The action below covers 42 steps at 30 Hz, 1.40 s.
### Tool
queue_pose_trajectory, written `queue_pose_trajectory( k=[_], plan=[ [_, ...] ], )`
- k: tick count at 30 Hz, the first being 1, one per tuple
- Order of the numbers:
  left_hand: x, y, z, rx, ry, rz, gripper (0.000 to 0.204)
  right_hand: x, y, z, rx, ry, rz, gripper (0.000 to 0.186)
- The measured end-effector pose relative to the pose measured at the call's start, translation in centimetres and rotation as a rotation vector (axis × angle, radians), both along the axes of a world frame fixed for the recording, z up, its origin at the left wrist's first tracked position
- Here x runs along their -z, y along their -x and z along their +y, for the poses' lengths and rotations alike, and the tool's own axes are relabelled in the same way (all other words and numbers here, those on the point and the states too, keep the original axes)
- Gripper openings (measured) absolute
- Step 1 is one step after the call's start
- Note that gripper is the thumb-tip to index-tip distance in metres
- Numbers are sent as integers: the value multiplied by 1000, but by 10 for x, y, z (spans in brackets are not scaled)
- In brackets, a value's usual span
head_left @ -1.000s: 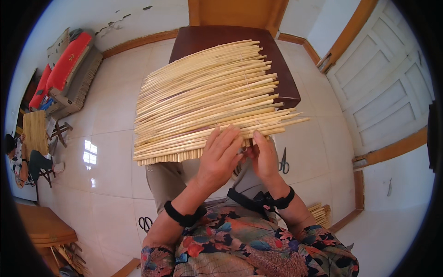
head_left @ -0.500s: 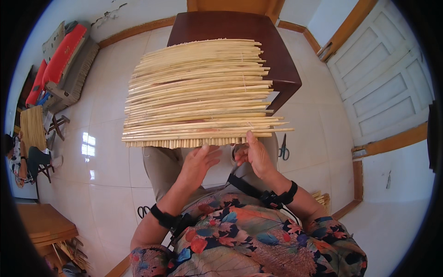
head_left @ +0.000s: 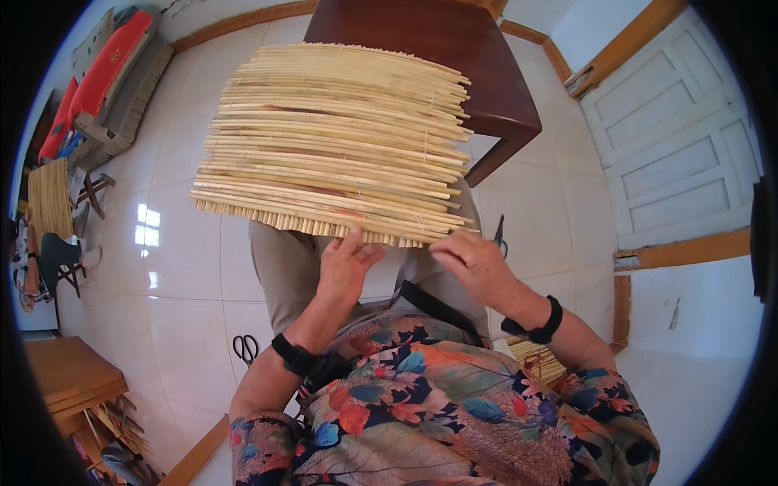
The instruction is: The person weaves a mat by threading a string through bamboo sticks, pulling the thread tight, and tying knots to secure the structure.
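A straw-coloured mat of reed stalks point(head_left: 332, 146), bound with thin threads, spreads in front of me. Its far part reaches over a dark red-brown table point(head_left: 405, 24), and its near edge hangs above my knees. At that near edge my left hand point(head_left: 347, 266) is closed on the mat, thumb on top and fingers below. My right hand point(head_left: 480, 261) is at the near right corner by the stalk ends, back of the hand up, fingers curled together. Whatever its fingertips hold is hidden.
Black scissors point(head_left: 245, 348) lie on the tiled floor at left, another dark pair point(head_left: 501, 237) at right. Beside my right forearm is a stalk bundle point(head_left: 535, 360). Far left, a person point(head_left: 53, 263) sits with another mat point(head_left: 50, 198). A wooden cabinet point(head_left: 73, 373) stands lower left.
My right hand has moved right and turned over, from under the edge to the mat's corner. My left thumb has come onto the edge. The mat has tilted, its right end lower.
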<state>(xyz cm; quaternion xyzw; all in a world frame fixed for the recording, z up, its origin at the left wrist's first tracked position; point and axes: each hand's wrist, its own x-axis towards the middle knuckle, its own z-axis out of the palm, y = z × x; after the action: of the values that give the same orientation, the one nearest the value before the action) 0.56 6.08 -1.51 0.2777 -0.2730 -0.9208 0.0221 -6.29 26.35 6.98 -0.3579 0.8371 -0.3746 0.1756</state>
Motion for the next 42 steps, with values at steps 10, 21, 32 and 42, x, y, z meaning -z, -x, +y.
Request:
queue_pose_trajectory(
  k=[10,21,32,42],
  plan=[
    [-6,3,16,138,-11,-3,29,34,34,-37,-183,132,524,12],
    [-1,14,26,96,88,-3,35,40,37,-41,-290,209,536,12],
    [-10,17,22,45,116,2,34,-38,41,-30,192,902,-909,12],
    [-1,15,19,48,183,2,32,-162,127,-2,248,713,28,12]
  ],
)
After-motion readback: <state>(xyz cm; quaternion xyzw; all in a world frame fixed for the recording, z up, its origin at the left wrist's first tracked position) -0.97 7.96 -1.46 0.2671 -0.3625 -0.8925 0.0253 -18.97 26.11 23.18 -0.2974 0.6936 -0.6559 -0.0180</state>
